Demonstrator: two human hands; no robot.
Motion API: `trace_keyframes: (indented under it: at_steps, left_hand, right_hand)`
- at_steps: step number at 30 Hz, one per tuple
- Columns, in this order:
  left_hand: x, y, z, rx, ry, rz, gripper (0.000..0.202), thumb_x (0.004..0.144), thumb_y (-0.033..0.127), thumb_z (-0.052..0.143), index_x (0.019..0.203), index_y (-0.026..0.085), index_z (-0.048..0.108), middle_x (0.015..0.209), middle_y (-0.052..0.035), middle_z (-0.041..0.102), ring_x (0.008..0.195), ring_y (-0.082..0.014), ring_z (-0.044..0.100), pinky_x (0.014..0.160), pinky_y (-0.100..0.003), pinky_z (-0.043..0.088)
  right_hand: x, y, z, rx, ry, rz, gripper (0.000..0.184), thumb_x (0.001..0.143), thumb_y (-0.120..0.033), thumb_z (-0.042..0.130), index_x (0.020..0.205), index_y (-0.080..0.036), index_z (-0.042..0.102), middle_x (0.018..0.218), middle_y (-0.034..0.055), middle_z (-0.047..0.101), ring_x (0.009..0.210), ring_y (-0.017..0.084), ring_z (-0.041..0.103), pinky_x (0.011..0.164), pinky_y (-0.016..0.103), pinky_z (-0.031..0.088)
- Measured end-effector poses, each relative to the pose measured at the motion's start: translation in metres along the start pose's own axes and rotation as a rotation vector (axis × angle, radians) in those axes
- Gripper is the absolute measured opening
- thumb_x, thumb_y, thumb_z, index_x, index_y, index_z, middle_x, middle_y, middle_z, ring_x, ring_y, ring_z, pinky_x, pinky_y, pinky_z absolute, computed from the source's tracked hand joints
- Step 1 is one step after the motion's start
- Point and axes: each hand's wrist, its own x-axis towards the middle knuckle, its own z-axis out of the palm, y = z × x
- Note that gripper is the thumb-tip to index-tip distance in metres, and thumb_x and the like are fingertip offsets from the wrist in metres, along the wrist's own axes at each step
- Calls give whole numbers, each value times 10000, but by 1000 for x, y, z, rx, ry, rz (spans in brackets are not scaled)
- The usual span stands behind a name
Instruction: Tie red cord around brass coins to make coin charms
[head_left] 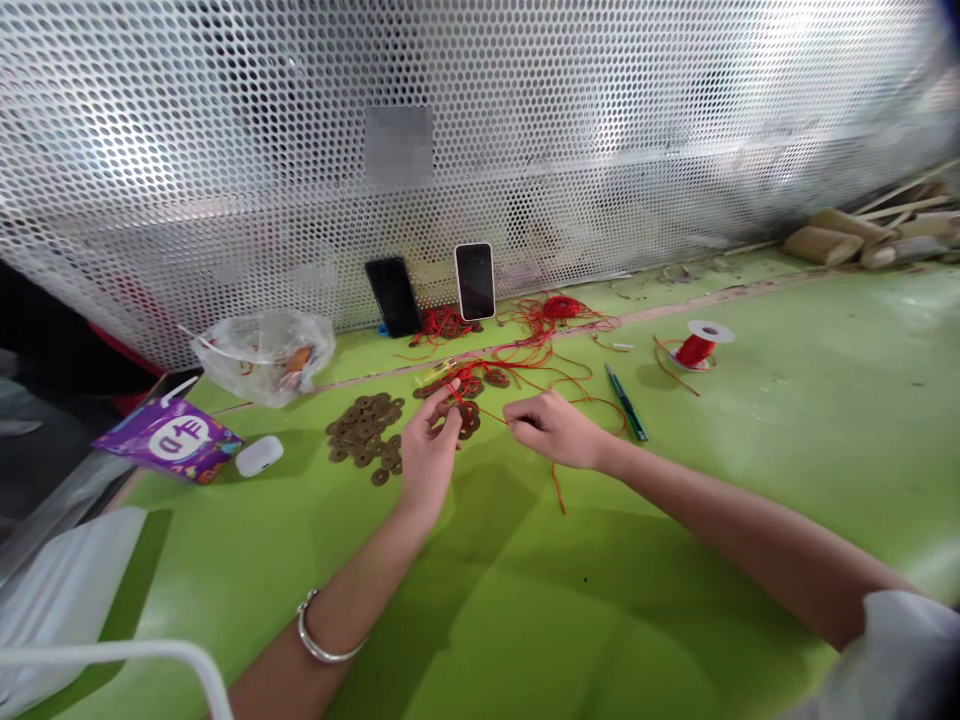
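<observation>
Some coins (496, 378) look corded already, a loose pile (364, 430) remains; my left hand (430, 437) and right hand (551, 428) pinch red cord (492, 415)

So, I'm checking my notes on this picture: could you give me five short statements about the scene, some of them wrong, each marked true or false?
1. A thin red cord runs between the right hand and the left hand. True.
2. The shiny silver bangle is on the right arm. False: the bangle is on the left arm.
3. The white spool wound with red thread stands on the green table. True.
4. The slim green pen-shaped tool lies among the flat round brown coins. False: the tool lies apart, right of the coins.
5. The black rectangular phone and the white-edged phone stand propped up. True.
</observation>
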Motion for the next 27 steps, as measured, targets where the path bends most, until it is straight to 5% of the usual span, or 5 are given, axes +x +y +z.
trace_keyframes:
  at_steps: [18, 23, 27]
  left_hand:
    - [-4, 7, 1, -44, -49, 42, 315, 773, 207, 535, 1064, 242, 648, 683, 10, 531, 525, -95, 464, 424, -179, 365]
    - [-6, 11, 1, -28, -104, 57, 302, 798, 246, 520, 1047, 215, 689, 636, 1, 564, 502, -102, 436, 444, -204, 359]
    - [-8, 16, 2, -29, -115, 74, 291, 789, 242, 524, 1014, 214, 707, 640, -7, 594, 513, -112, 449, 452, -213, 358]
  right_hand:
    - [3, 5, -3, -40, -203, -18, 240, 739, -128, 371, 535, -165, 252, 530, -59, 199, 492, 64, 221, 511, 230, 203]
    - [4, 10, -3, -165, -213, 32, 208, 755, -141, 434, 550, -159, 407, 510, -58, 344, 481, 62, 297, 514, 231, 218]
    - [5, 10, -5, -89, -150, 84, 53, 754, -154, 496, 733, -155, 545, 648, -17, 553, 552, 82, 461, 559, 208, 324]
